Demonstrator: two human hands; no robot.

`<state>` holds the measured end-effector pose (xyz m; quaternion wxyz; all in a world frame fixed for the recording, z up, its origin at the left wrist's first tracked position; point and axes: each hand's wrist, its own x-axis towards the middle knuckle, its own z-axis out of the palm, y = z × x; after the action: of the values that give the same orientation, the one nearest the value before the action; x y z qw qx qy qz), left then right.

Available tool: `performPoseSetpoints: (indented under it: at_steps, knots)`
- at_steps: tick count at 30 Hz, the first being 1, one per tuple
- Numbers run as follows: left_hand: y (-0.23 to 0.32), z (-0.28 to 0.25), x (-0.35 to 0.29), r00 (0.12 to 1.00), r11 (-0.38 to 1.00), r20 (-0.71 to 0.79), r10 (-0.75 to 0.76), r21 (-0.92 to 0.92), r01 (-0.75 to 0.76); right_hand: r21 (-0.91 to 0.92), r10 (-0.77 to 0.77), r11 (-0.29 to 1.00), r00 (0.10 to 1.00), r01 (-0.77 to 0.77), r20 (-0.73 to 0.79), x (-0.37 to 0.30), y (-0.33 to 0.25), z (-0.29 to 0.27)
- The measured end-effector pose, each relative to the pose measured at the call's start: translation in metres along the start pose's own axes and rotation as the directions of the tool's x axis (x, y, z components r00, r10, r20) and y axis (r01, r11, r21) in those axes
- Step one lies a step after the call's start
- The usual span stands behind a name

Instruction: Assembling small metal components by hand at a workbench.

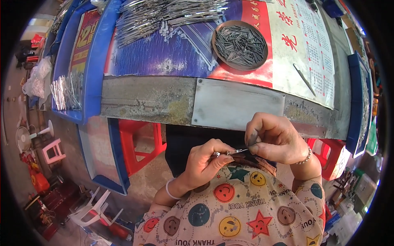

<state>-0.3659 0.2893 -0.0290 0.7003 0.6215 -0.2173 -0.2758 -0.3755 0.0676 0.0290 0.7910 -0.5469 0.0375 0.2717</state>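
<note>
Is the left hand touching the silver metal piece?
Touching. The head view shows the left hand pinching the silver metal piece between thumb and fingers.

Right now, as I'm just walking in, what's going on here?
A seated person is working with both hands just in front of a table edge. The left hand holds a slim metal piece, and the right hand is pinched at its far end; any separate bit there is too small to tell. On the table are a round dish of dark, thin pieces and a pile of silvery metal pieces.
</note>
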Motion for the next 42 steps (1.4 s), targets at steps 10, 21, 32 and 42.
performPoseSetpoints:
  at_steps: [10,21,32,42]
  knots:
    - [-0.001,0.0,0.002,1.0,0.997,0.023,0.014,0.07,-0.016,0.042,0.083,0.996,0.996,-0.082,-0.027,0.003,-0.001,-0.002]
    - [-0.007,0.001,-0.001,0.991,0.938,0.068,0.117,0.32,-0.133,-0.573,0.101,0.82,0.984,-0.001,0.144,0.005,-0.012,-0.002]
    - [0.004,-0.005,-0.002,0.964,0.963,0.018,-0.265,-0.038,0.265,-0.207,0.052,0.977,0.998,-0.059,-0.038,0.007,0.014,0.001]
    - [0.005,-0.006,-0.001,0.994,0.984,-0.091,-0.06,0.163,0.074,-0.391,-0.06,0.92,0.995,0.023,-0.083,0.014,0.014,0.008]
